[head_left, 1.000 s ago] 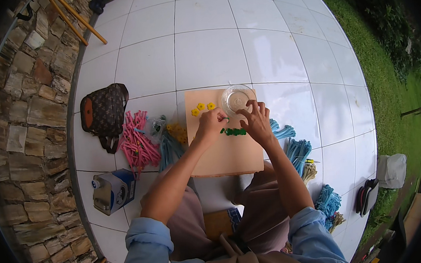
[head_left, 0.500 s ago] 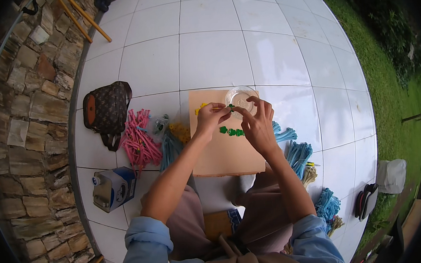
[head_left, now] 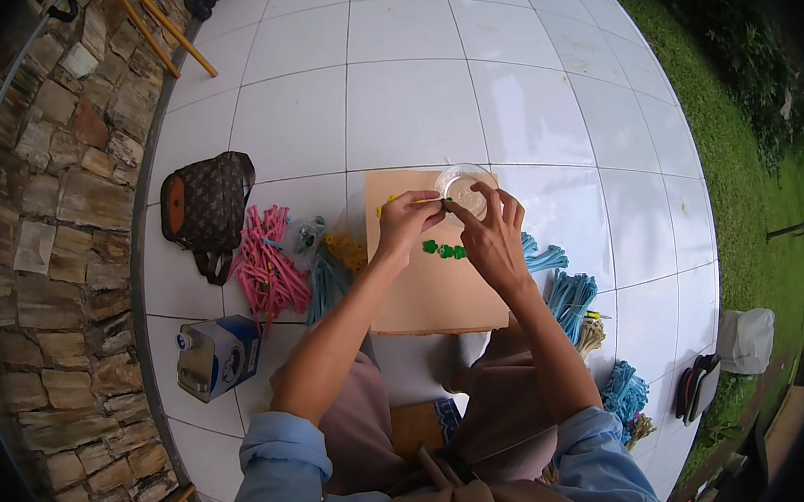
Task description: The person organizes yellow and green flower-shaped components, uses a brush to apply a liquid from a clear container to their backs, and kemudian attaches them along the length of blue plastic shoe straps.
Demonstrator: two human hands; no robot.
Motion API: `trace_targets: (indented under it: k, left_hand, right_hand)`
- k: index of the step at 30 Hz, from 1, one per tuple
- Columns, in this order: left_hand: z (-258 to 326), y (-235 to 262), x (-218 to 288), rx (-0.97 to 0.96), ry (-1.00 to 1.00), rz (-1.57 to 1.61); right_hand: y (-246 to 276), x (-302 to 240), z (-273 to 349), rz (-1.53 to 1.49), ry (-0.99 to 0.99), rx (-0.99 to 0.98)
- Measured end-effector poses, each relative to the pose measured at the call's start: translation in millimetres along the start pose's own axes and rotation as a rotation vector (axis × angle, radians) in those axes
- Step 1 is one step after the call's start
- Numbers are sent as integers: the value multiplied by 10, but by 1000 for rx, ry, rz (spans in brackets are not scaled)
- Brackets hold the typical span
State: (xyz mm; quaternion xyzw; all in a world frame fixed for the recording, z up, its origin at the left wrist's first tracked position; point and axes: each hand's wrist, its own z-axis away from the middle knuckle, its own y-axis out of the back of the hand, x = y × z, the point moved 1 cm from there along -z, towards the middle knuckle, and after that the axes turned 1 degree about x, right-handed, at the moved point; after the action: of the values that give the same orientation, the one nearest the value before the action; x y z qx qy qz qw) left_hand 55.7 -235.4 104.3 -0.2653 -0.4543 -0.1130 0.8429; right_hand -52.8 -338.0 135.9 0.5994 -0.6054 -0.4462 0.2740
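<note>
A white tiled floor runs between a rough stone wall on the person's left and a strip of grass on the right. On the tiles lies a tan board, with a brown patterned handbag, a heap of pink strips and bundles of blue strips around it. Over the last second both hands have risen from the middle of the board toward its far edge, beside a clear round dish. The left hand and right hand now meet fingertip to fingertip, pinched on a tiny piece too small to identify, so the work looks like fine shaping held above the board. Just below the hands, a few small green pieces rest on the board in a short row, bright and knobbly; small yellow pieces lie off its left edge.
</note>
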Motion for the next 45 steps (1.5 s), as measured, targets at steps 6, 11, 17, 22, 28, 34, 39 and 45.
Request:
trace_targets:
  k: [6,11,17,22,28,34,39,45]
  left_hand:
    - [-33,48,-20,-17,16,42]
    - [-18,33,5,-7,29,58]
    - [8,6,37,-20,9,53]
    - [42,-7,59,-15,2,-8]
    - [20,247,-56,-116,-215,-798]
    - [138,405,-348,-226,-335,-1162]
    - [190,289,-359,-71,-443,-1352]
    - [147,235,-436,-126,-564,-1414]
  right_hand:
    - [1,-24,-15,-62,-28,-6]
    - [-14,-13,-13,-94,-64,4]
    - [-132,95,33,-378,-274,-30]
    - [-124,159,16,-726,-547,-166]
    - [-78,321,-5,-1238,-807,-137]
    - [-365,714,179,-441,-428,-166]
    - [-372,526,253,-100,-288,-236]
    - [-461,432,276,30,-165,-228]
